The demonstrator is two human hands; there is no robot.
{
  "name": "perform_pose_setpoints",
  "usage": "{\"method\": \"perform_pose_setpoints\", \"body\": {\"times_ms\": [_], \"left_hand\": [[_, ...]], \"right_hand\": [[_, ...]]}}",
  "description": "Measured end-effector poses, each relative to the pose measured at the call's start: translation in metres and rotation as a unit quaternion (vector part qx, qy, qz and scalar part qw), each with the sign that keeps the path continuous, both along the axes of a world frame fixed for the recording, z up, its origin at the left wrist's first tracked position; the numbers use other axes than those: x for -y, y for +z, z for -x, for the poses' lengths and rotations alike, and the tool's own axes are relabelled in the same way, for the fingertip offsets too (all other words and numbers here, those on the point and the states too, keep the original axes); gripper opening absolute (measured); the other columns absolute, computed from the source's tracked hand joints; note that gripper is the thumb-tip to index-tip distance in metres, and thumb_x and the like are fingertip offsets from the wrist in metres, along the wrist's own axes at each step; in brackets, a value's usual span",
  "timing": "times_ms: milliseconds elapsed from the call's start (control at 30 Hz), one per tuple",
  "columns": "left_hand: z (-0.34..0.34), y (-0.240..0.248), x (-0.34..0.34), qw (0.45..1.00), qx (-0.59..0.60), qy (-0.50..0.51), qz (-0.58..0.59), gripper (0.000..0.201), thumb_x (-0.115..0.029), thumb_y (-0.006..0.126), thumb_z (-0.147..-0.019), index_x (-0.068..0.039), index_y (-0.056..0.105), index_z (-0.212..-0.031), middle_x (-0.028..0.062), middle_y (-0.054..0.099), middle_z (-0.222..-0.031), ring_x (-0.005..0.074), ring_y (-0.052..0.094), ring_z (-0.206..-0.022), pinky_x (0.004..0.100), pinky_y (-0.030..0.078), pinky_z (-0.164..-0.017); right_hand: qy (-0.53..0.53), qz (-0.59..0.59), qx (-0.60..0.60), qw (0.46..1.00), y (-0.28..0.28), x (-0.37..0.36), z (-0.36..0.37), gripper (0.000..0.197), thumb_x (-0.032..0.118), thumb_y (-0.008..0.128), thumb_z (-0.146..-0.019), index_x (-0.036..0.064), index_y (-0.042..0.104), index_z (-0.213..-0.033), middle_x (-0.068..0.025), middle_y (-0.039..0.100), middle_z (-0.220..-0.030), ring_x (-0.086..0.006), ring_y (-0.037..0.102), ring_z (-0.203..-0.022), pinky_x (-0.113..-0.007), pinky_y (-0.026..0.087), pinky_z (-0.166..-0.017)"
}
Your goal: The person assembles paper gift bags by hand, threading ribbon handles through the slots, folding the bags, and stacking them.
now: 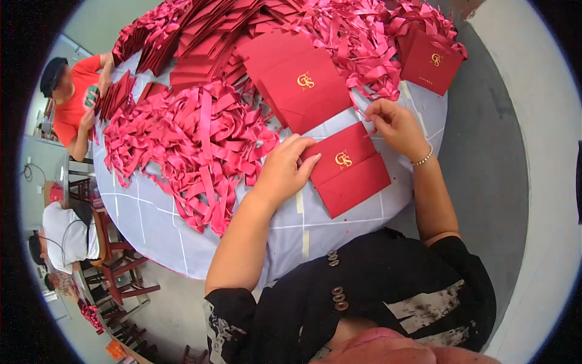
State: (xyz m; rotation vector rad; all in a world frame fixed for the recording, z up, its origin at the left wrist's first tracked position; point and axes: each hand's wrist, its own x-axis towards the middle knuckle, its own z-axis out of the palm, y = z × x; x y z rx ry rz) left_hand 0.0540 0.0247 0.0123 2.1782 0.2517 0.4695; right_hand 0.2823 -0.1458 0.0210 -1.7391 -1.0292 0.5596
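Observation:
A flat, folded red paper gift bag (357,188) with a gold emblem lies on the table in front of me. My left hand (282,167) grips its left edge, with the thumb on top and the fingers curled at the corner. Just off the bag's upper right corner, my right hand (395,128) pinches the end of a thin pink ribbon (359,109). Beyond the bag is a fanned stack of similar red bags (297,76). A tangled heap of pink ribbons (194,148) spreads to the left of my left hand.
The round table wears a pale cloth (163,233) with white lines. More bags (209,42) and ribbons (351,39) cover its far side; another bag (431,64) sits at the right edge. Across the left side, a person in orange (79,100) handles red bags. Stools (121,276) stand lower left.

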Motion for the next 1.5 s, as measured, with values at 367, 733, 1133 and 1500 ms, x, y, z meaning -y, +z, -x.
{"method": "perform_pose_setpoints", "body": {"times_ms": [367, 733, 1133, 1500], "left_hand": [[0.003, -0.008, -0.005, 1.0, 0.02, 0.002, -0.014, 0.025, -0.015, 0.07, -0.088, 0.0, 0.063, -0.107, 0.0136, 0.061, -0.092, 0.0284, 0.062, -0.08, 0.0361, 0.049, -0.07], [0.002, -0.008, -0.008, 1.0, 0.015, -0.005, 0.008, 0.027, -0.01, 0.07, -0.085, 0.0, 0.064, -0.109, 0.0128, 0.061, -0.09, 0.0238, 0.06, -0.074, 0.0328, 0.049, -0.066], [0.005, -0.003, -0.013, 0.997, -0.004, -0.033, 0.068, 0.041, -0.002, 0.072, -0.076, -0.001, 0.064, -0.116, 0.0096, 0.061, -0.093, 0.0172, 0.058, -0.071, 0.029, 0.049, -0.065], [0.005, -0.001, -0.011, 0.997, -0.001, -0.024, 0.07, 0.038, -0.003, 0.075, -0.076, 0.0, 0.064, -0.113, 0.0098, 0.062, -0.092, 0.0173, 0.059, -0.072, 0.0294, 0.049, -0.065]], "right_hand": [[0.065, -0.059, 0.177, 0.98, 0.017, -0.002, 0.06, 0.019, -0.006, 0.066, -0.083, 0.0006, 0.071, -0.1, -0.0138, 0.07, -0.115, -0.0266, 0.069, -0.104, -0.033, 0.055, -0.088], [0.059, -0.051, 0.188, 0.979, 0.0, -0.027, 0.091, 0.02, -0.006, 0.071, -0.08, 0.0009, 0.073, -0.099, -0.0118, 0.07, -0.11, -0.0248, 0.069, -0.099, -0.032, 0.055, -0.085], [0.059, -0.073, 0.176, 0.98, 0.002, -0.026, 0.085, 0.017, 0.007, 0.073, -0.084, 0.0029, 0.071, -0.1, -0.0128, 0.07, -0.099, -0.0276, 0.068, -0.091, -0.035, 0.054, -0.079], [0.052, 0.001, 0.118, 0.992, 0.005, -0.026, 0.09, 0.011, 0.01, 0.073, -0.086, 0.0007, 0.07, -0.09, -0.0141, 0.069, -0.081, -0.0255, 0.067, -0.073, -0.034, 0.052, -0.066]]}}
